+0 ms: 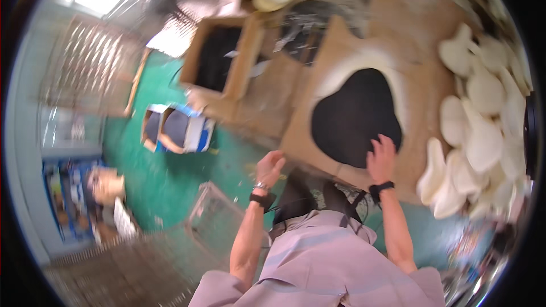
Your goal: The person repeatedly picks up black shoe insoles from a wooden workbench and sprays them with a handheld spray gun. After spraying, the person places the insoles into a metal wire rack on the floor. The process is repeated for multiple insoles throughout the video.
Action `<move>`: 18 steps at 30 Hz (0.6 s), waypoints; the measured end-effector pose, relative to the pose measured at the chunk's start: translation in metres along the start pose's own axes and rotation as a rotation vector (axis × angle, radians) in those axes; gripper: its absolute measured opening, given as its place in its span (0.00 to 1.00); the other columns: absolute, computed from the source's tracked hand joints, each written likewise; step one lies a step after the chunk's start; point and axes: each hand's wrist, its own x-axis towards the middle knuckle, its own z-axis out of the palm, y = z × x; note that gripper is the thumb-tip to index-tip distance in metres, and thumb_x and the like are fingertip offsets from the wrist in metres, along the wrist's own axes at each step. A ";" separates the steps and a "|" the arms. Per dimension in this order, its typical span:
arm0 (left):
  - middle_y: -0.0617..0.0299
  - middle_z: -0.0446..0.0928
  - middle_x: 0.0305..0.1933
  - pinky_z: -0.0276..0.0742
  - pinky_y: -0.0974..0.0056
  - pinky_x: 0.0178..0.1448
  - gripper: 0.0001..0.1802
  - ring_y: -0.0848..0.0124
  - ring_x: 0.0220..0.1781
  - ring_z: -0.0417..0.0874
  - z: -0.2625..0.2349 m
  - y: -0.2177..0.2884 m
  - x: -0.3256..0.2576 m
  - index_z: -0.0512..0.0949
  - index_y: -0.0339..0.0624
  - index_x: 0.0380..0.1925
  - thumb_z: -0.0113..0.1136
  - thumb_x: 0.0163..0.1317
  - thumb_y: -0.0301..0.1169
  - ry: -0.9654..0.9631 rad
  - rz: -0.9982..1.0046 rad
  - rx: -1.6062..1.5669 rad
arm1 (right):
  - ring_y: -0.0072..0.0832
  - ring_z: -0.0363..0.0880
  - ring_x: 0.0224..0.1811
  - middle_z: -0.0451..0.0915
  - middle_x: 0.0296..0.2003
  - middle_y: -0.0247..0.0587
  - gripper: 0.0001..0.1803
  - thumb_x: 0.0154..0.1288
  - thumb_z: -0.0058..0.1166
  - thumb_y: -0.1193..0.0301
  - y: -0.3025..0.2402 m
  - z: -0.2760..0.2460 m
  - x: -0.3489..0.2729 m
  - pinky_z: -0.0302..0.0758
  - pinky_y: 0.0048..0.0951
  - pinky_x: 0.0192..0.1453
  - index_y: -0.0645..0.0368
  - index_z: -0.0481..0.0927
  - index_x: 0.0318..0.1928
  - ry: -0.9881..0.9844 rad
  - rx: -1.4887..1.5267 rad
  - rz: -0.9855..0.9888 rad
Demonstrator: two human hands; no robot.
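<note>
The brown board point(364, 79), with a black heart-shaped patch, is lying ahead beside a heap of pale cut pieces point(483, 131). It is risking a slide or tilt, I judge, since only fingertips are pressing its near edge. The right hand point(382, 158) is reaching up, fingers spread flat on the black patch, gripping nothing. The left hand point(270, 166) is hovering half-curled at the board's corner, empty.

An open cardboard box point(219, 59) stands on the green floor point(165, 176); a blue-and-white carton point(179, 129) lies just below it.
</note>
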 end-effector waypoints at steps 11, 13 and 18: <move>0.58 0.85 0.42 0.85 0.65 0.46 0.14 0.70 0.40 0.86 -0.198 0.028 -0.089 0.81 0.35 0.55 0.61 0.73 0.28 0.678 0.182 -0.614 | 0.53 0.67 0.69 0.71 0.65 0.56 0.20 0.62 0.57 0.76 -0.046 -0.039 0.001 0.65 0.49 0.75 0.66 0.78 0.56 -0.101 0.062 -0.117; 0.59 0.85 0.42 0.85 0.65 0.46 0.14 0.71 0.41 0.86 -0.228 0.001 -0.123 0.81 0.36 0.55 0.60 0.74 0.30 0.771 0.124 -0.627 | 0.53 0.68 0.69 0.73 0.63 0.55 0.19 0.63 0.57 0.76 -0.079 -0.034 -0.001 0.65 0.49 0.74 0.66 0.79 0.54 -0.145 0.095 -0.172; 0.64 0.85 0.42 0.83 0.67 0.46 0.13 0.75 0.41 0.85 -0.248 -0.149 -0.205 0.82 0.39 0.53 0.63 0.71 0.30 0.817 -0.160 -0.488 | 0.52 0.79 0.56 0.82 0.51 0.56 0.14 0.63 0.58 0.72 -0.160 -0.005 -0.017 0.74 0.46 0.63 0.64 0.81 0.49 -0.481 0.173 -0.382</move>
